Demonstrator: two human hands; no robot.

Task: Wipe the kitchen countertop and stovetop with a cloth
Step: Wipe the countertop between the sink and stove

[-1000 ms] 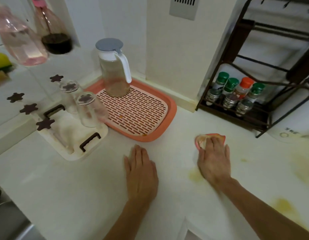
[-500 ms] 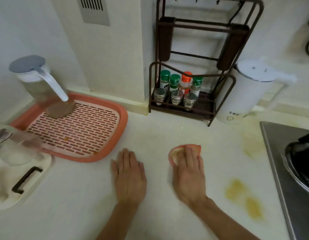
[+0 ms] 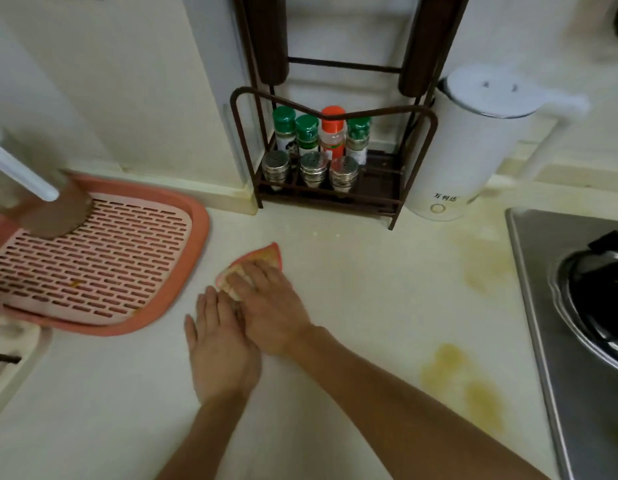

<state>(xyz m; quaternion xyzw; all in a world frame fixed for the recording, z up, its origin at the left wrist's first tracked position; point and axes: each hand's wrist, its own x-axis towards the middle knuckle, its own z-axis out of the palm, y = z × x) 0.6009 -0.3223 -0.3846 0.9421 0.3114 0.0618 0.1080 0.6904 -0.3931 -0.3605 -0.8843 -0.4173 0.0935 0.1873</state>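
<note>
right hand point(image 3: 271, 304) flat on cloth point(image 3: 262, 259) | left hand point(image 3: 220, 344) flat (touching) | tray point(image 3: 196, 244) near left

I see the cloth point(image 3: 262, 259), yellowish with a red-orange edge, lying flat on the cream desk point(image 3: 363, 306) near the middle, one corner pointing away from me. Yellow stains mark the desk toward the steel stovetop point(image 3: 543, 306) at the right edge.

Stained countertop point(image 3: 369, 306), cloth point(image 3: 262, 259), drain tray point(image 3: 193, 254), spice rack point(image 3: 335, 199), kettle point(image 3: 463, 161)
</note>
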